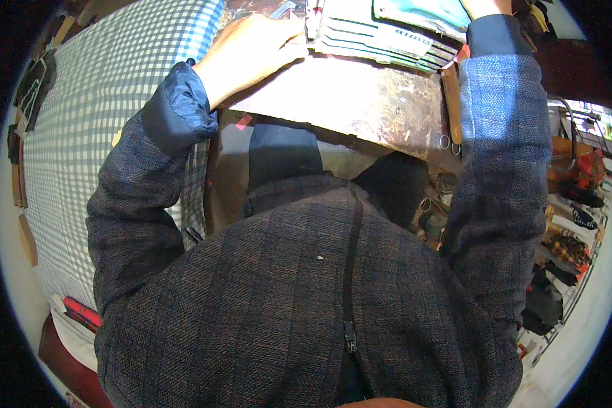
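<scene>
At the far edge of the worn desk (360, 102), the left hand (251, 51) curls knuckles-up against a stack of flat pale sheets (381, 34); the right hand (484, 7), mostly cropped, rests on them, grip unclear.

Hard daylight falls from the upper right, and the worn tabletop (360, 102) glares almost white where it strikes. The same light washes the right sleeve (503, 115) pale blue and lifts the checked cloth (109, 129) at the left. The left hand (248, 54) is warmly lit — its knuckles bright, its underside shaded. Below the table edge the shadow is deep, and the dark jacket (306, 292) takes up the lower half in dim, flat tone. The fisheye bends straight lines hard toward the rim, and a black border closes the corners. Detail at the right edge — the floor (585, 319) especially — is overexposed and soft.
</scene>
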Motion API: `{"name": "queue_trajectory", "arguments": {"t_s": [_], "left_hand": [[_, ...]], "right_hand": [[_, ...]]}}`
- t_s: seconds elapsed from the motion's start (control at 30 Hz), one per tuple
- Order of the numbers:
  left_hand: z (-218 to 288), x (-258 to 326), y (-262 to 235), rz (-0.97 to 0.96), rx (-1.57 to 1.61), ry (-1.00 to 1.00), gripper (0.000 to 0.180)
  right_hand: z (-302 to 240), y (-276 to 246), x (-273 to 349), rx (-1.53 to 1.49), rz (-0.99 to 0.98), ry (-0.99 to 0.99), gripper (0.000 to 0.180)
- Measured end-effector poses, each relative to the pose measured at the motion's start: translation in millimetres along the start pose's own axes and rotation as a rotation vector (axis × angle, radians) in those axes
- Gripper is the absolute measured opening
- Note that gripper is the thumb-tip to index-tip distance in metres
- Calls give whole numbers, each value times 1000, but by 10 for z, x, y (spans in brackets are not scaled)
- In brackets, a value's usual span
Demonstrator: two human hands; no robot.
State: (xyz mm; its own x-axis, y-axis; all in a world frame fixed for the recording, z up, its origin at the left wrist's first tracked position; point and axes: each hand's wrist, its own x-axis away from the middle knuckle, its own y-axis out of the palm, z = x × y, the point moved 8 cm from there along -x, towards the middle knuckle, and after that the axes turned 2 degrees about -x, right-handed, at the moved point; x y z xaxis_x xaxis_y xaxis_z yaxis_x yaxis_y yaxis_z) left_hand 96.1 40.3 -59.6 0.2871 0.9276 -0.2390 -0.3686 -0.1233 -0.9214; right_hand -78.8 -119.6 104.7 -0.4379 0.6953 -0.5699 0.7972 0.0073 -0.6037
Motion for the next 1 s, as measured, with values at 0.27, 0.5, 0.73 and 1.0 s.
{"name": "queue_trajectory", "arguments": {"t_s": [0.27, 0.5, 0.73, 1.0], "left_hand": [[-99, -30, 58, -125, 432, -112, 24], [-41, -77, -38, -69, 195, -79, 20], [120, -58, -104, 70, -84, 70, 19], [241, 12, -140, 209, -211, 176, 24]], "right_hand": [[87, -22, -37, 39, 44, -6, 31], [-17, -64, -22, 136, 76, -84, 32], [21, -59, -6, 101, 42, -29, 33], [97, -33, -26, 18, 58, -31, 33]]}}
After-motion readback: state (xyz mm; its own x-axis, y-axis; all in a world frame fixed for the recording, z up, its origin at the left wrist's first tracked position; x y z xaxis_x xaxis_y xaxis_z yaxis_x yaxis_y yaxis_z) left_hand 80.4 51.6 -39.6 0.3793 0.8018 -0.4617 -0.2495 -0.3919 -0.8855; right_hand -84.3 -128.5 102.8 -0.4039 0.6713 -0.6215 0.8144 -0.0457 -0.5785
